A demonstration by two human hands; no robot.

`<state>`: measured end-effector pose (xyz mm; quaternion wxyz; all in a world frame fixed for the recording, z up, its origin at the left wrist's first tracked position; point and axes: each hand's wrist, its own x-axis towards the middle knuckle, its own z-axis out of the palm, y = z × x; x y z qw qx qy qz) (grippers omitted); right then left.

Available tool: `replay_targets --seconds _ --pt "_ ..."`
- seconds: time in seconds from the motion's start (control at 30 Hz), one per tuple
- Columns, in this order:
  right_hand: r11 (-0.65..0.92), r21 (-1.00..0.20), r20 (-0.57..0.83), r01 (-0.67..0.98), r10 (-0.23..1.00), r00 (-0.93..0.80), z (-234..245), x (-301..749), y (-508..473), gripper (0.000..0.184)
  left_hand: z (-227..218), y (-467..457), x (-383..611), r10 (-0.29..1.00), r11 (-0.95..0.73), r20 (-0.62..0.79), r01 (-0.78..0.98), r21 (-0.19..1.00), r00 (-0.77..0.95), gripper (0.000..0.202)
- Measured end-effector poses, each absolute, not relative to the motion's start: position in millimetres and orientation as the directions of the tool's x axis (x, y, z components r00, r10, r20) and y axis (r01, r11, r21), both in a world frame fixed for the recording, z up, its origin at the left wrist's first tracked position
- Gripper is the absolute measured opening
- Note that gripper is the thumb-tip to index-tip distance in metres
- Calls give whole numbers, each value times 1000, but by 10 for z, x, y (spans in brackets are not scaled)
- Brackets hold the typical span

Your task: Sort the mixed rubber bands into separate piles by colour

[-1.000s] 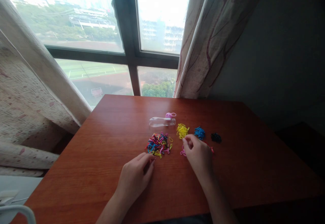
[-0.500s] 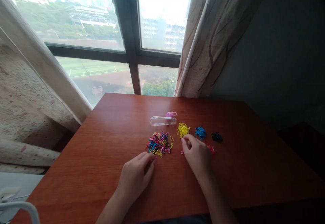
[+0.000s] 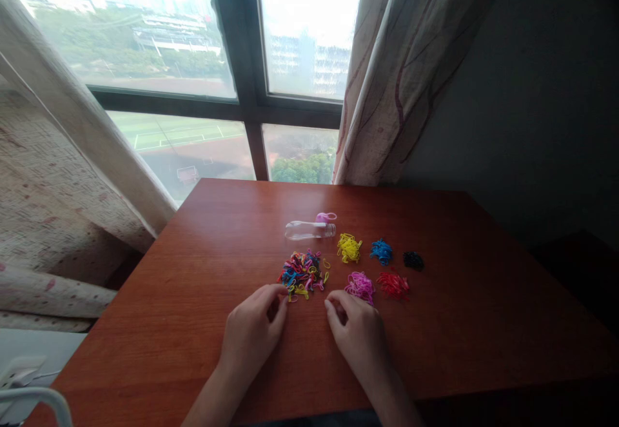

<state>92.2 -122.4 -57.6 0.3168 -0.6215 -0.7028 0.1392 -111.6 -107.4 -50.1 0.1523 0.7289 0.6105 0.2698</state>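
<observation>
A mixed pile of small coloured loops, resembling rubber bands, lies on the wooden table. At its lower left edge is my left hand, fingers curled and closed, the tips close to a pink loop. My right hand rests to the lower right of the pile, thumb and fingers drawn together; anything held there is too small to see. Just beyond it lies a heap of pink loops. Sorted heaps of yellow loops, blue loops, red loops and black loops sit further right.
A clear plastic bottle lies on its side behind the mixed pile, with a pink cap beside its neck. The table's back edge faces a window between curtains. A white tube shows at lower left.
My right hand has moved left and nearer to me, from beside the yellow heap, uncovering the pink and red heaps. The left hand has drawn back slightly left.
</observation>
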Motion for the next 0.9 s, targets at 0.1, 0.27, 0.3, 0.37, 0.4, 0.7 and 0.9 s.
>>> replay_targets --seconds 0.1,0.27,0.3,0.37,0.4,0.7,0.9 --pt "184 -595 251 782 967 -37 -624 901 -1245 14 -491 -1078 -1108 979 -187 171 823 537 111 13" --pt "209 -567 267 797 962 -62 -654 881 -1276 15 -443 -1096 -1065 986 -163 102 868 469 130 14" --pt "213 -564 274 797 960 -63 -652 879 -1278 15 -436 -1097 -1056 987 -161 95 876 454 132 14" --pt "224 -560 286 797 956 -68 -641 878 -1281 16 -432 -1095 -1046 987 -161 91 886 434 135 14" --pt "230 -558 292 797 954 -71 -634 877 -1281 17 -435 -1093 -1046 986 -168 92 887 429 142 13" --pt "250 -567 299 785 950 -86 -634 884 -1284 18 -493 -1090 -1065 957 -288 120 851 439 262 17" --pt "257 -570 295 780 951 -98 -644 890 -1285 17 -484 -1105 -1072 940 -334 113 811 481 321 15"
